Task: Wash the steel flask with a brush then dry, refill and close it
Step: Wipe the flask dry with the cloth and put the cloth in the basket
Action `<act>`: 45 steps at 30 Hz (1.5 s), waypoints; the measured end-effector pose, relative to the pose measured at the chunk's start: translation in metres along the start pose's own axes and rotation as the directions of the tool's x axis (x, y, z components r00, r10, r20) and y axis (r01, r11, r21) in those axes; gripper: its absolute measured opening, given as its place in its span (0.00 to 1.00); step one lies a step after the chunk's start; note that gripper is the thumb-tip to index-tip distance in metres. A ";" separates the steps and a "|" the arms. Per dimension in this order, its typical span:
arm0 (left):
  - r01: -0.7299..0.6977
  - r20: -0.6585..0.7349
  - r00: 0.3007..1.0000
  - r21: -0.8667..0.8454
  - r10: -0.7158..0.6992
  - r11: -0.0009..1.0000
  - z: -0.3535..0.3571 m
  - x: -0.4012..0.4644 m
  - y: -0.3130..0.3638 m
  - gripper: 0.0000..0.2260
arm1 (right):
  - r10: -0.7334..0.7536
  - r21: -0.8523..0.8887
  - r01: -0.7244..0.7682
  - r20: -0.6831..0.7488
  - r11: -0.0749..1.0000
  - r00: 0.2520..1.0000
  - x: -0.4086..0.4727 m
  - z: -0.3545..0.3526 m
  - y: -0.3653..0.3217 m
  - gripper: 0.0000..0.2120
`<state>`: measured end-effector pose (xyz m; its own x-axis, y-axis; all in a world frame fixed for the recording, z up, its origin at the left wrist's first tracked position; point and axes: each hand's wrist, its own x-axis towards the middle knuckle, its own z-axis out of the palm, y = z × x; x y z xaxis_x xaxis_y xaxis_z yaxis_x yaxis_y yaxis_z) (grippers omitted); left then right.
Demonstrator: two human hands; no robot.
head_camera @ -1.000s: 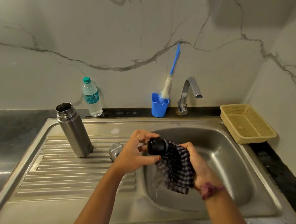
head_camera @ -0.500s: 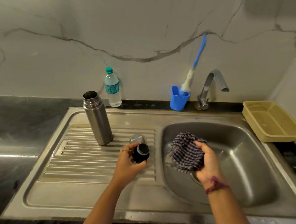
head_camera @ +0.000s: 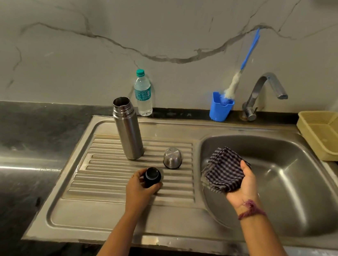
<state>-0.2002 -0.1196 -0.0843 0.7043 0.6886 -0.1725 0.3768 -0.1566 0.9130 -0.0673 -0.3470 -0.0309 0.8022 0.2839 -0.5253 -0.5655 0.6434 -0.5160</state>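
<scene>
Curled round the black stopper, our left hand holds it at the ribbed draining board, thumb on one side and fingers on the other; whether the stopper's base touches the ribs we cannot tell. Our right hand grips a bunched checked cloth over the left part of the sink basin, fingers wrapped under the cloth and thumb on top. A reddish thread band sits on that wrist.

From the head camera, we see the steel flask standing upright and uncapped on the far part of the draining board, well apart from both hands. Its steel cup lid rests mouth down on the ribs to the right of the flask, just beyond the stopper. Behind the flask, a plastic water bottle with a green cap stands on the dark counter against the marble wall. A blue-handled bottle brush leans in a blue holder beside the tap. At the far right, a yellow plastic basket sits on the sink's edge.
</scene>
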 end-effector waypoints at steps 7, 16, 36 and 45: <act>-0.010 0.046 0.999 0.196 0.000 0.981 -0.004 0.008 -0.003 0.40 | 0.004 0.007 -0.003 -0.065 1.000 0.998 0.003 -0.003 0.002 0.23; -0.258 0.062 0.965 0.408 0.255 0.876 0.010 0.023 0.053 0.35 | -0.019 0.035 0.022 -0.070 0.999 0.997 -0.001 -0.009 -0.002 0.17; -0.158 0.246 0.969 0.670 -0.016 0.725 0.060 0.070 0.080 0.34 | -0.019 0.079 0.027 -0.090 0.997 0.996 -0.006 -0.023 -0.003 0.16; -0.133 0.215 0.977 0.617 -0.004 0.776 0.066 0.069 0.088 0.31 | -0.011 0.090 0.019 -0.090 0.996 0.996 -0.004 -0.034 -0.009 0.17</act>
<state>-0.0790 -0.1324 -0.0405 0.8156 0.5210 -0.2514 0.5701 -0.6497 0.5029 -0.0725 -0.3779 -0.0470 0.7881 0.2115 -0.5781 -0.5303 0.7102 -0.4631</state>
